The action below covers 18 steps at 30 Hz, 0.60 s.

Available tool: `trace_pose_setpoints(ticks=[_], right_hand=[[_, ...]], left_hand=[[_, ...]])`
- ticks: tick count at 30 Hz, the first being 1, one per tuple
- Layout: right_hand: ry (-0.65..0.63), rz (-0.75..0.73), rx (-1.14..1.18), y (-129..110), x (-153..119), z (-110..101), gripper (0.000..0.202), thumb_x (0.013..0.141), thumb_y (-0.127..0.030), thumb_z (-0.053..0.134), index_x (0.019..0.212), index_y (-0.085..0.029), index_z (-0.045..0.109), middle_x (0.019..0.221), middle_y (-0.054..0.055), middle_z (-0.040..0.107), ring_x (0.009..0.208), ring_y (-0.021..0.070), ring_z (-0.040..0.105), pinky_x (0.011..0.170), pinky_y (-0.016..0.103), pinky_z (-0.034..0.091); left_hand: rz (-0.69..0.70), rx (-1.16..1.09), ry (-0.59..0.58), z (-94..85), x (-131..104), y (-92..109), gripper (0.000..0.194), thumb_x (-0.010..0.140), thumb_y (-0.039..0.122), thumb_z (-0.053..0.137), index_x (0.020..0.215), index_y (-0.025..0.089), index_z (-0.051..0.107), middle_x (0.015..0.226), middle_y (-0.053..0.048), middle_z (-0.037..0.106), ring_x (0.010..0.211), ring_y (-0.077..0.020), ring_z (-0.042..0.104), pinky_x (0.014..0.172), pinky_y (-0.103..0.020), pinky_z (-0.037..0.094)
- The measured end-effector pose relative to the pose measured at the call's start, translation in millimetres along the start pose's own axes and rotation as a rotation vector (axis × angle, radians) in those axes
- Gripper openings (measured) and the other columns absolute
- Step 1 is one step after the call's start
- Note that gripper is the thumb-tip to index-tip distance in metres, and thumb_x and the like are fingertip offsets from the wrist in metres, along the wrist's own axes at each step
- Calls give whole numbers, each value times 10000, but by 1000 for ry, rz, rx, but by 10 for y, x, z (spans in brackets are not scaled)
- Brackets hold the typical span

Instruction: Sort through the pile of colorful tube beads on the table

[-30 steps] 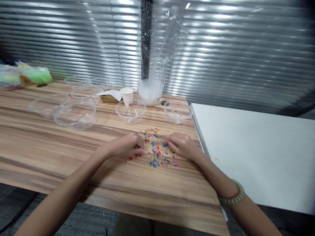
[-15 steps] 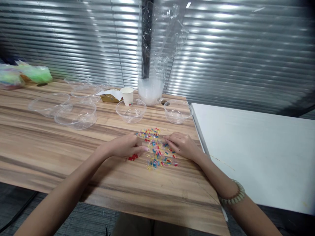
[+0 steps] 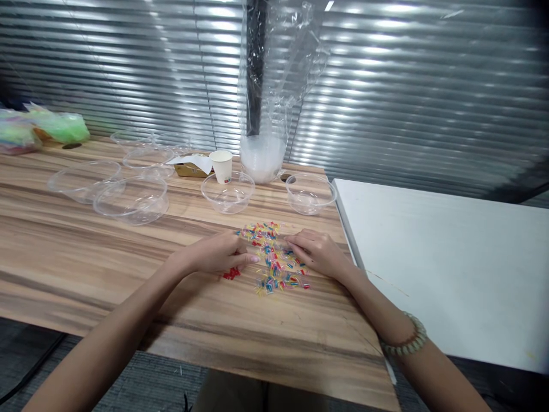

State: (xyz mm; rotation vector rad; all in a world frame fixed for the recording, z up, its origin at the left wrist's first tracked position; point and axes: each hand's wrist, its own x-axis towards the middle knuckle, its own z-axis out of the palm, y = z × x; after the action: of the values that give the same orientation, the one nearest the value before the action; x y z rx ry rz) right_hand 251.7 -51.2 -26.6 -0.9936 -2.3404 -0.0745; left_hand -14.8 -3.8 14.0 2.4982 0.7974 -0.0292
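Observation:
Small pieces in red, blue, yellow and pink (image 3: 274,266) lie scattered on the wood-grain table (image 3: 206,332) between my hands. My left hand (image 3: 227,252) rests at their left side, fingers curled under and thumb pointing right; whatever its fingertips touch is hidden. Just below that hand sits a little heap of red pieces (image 3: 232,273). At the right side of the scatter, my right hand (image 3: 312,249) has its fingers drawn together over the pieces, and anything between its fingertips is too small to make out.
Clear plastic bowls (image 3: 228,200) (image 3: 310,200) (image 3: 137,206) stand behind the pieces, several more at the left. Further back are a paper cup (image 3: 222,167), a small box (image 3: 191,170) and stacked bowls in plastic (image 3: 262,160). A white table (image 3: 450,257) adjoins at right.

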Motion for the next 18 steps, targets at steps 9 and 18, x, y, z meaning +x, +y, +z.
trace_pose_setpoints(ticks=[9,18], right_hand=[[-18,6,5,-10,4,-17,250,945,-166,442,1000,-166,686,862,78,733,763,180,682,661,287,546],[-32,23,24,3,1,-1,231,938,-154,455,992,-156,680,906,80,736,807,194,682,691,310,549]], left_hand=[[26,-2,2,18,-2,-8,520,931,461,439,524,143,499,474,16,469,438,-81,346,475,-221,253],[46,18,-8,25,6,-11,515,942,443,438,526,143,480,490,15,478,440,-79,352,475,-223,245]])
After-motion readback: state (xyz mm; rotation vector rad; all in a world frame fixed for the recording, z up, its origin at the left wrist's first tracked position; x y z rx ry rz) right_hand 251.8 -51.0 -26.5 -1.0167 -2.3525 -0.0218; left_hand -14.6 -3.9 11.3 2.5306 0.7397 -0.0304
